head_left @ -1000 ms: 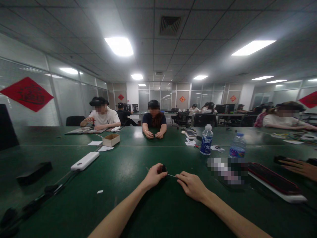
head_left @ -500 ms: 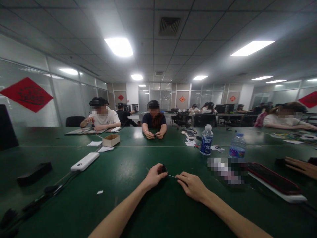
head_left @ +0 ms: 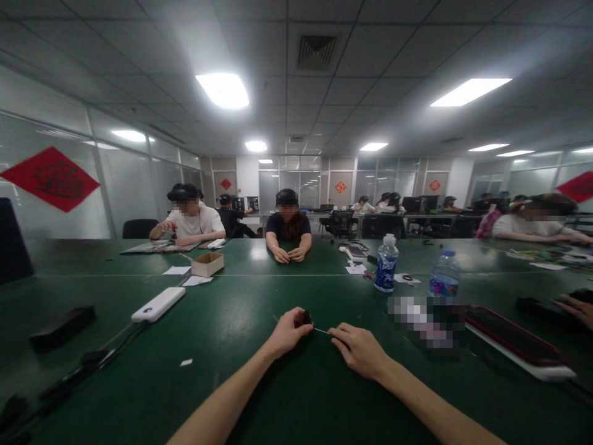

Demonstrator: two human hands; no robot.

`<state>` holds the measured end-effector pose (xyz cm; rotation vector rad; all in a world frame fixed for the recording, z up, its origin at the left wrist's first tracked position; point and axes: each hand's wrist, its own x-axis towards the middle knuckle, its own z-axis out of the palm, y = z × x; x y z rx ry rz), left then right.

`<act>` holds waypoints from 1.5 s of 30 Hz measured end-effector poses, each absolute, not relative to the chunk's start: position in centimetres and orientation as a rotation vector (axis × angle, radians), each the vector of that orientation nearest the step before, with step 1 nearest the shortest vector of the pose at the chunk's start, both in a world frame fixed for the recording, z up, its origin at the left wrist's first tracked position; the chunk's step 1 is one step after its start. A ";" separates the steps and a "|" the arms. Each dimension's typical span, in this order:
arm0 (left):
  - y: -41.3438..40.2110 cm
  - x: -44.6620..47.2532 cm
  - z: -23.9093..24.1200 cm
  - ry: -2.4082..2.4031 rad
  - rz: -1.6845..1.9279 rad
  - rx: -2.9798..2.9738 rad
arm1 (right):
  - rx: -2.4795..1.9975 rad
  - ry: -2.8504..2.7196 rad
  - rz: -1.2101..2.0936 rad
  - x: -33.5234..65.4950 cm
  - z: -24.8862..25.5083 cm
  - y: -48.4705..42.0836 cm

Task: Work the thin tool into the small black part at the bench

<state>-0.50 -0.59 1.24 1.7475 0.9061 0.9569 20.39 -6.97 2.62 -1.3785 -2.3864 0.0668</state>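
Observation:
My left hand (head_left: pixel 290 332) is closed around a small black part (head_left: pixel 307 317), pinched between thumb and fingers; most of it is covered. From my right hand (head_left: pixel 359 347) a screwdriver's thin metal shaft (head_left: pixel 321 331) points left, its tip at the black part. Curled fingers hide the screwdriver's handle. Whether the tip sits in the part or only touches it is too small to tell. Both hands are just above or on the green table (head_left: pixel 259 395), close together.
Right of my hands lie a blurred item (head_left: pixel 424 321) and a red-edged black phone on a white block (head_left: pixel 519 340). Two bottles (head_left: pixel 386 264) stand behind. At left are a white power bank (head_left: pixel 159 304), cables and a black object (head_left: pixel 62 327). Co-workers sit around; one's hand (head_left: pixel 577 307) is far right.
My hands hold nearly the same pose, with the screwdriver still against the black part. The co-worker's hand at far right has drawn back towards the frame's edge.

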 end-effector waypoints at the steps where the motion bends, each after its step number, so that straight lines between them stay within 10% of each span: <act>1: -0.5 -0.5 1.1 0.902 0.958 1.745 | -1.385 -2.381 0.068 20.4 2.6 -7.0; 45: -0.2 -0.7 0.7 0.908 0.944 1.787 | -1.353 -2.408 0.092 20.5 2.8 -7.0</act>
